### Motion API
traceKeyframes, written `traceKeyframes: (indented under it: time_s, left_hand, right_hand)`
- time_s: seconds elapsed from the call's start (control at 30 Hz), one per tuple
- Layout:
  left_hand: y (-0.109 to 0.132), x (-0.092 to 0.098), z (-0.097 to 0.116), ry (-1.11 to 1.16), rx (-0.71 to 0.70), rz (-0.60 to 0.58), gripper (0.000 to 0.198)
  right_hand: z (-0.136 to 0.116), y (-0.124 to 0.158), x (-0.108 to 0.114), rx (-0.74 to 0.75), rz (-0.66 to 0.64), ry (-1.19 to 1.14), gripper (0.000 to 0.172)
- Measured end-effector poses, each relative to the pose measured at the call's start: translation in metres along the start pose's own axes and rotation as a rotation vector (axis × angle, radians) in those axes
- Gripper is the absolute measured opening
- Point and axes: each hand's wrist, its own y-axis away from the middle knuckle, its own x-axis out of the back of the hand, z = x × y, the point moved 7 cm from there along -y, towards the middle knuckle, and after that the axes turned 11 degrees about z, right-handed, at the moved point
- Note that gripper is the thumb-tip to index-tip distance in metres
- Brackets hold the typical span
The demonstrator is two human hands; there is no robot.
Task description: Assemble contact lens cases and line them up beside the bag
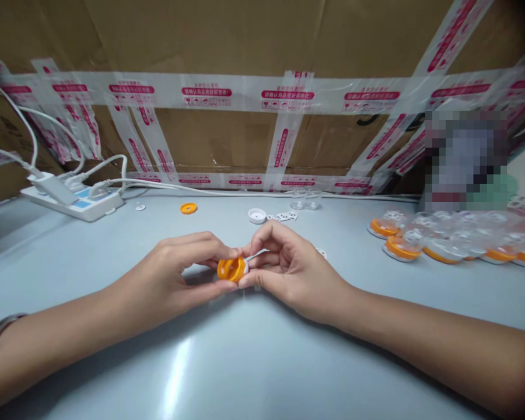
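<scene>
Between my two hands, a small round orange piece (pixel 231 269) with a white edge on its right side is held just above the grey table (pixel 227 361). My left hand (pixel 188 265) pinches it from the left with thumb and fingers. From the right, my right hand (pixel 284 262) grips its white side, fingers curled. Beyond the hands lie an orange ring (pixel 188 208), a white round cup (pixel 257 216) and small white cut-out pieces (pixel 283 216). A white part behind my right hand is mostly hidden.
Clear domes (pixel 305 199) stand near the back. Several orange-and-white pieces with clear tops (pixel 401 248) crowd the right side. A white power strip (pixel 90 201) with cables sits at the back left. Taped cardboard (pixel 227 140) rises behind the table. One object at the right is pixelated.
</scene>
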Motion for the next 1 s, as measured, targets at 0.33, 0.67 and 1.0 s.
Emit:
traceKeyframes:
  time_s: [0.33,0.67,1.0]
  left_hand:
    - [0.002,-0.001,0.005,-0.106,0.021,-0.060,0.014]
    - [0.015,-0.006,0.019,-0.381,-0.235,-0.175,0.047]
    - [0.017,-0.004,0.022,-0.369,-0.254,-0.110,0.045]
  right_hand:
    - [-0.016,-0.001,-0.001,0.053,-0.045,0.265,0.027]
    - [-0.048,-0.027,0.074,-0.174,-0.228,1.257,0.033]
    - [-0.028,-0.027,0.063,-0.141,-0.312,1.245,0.012]
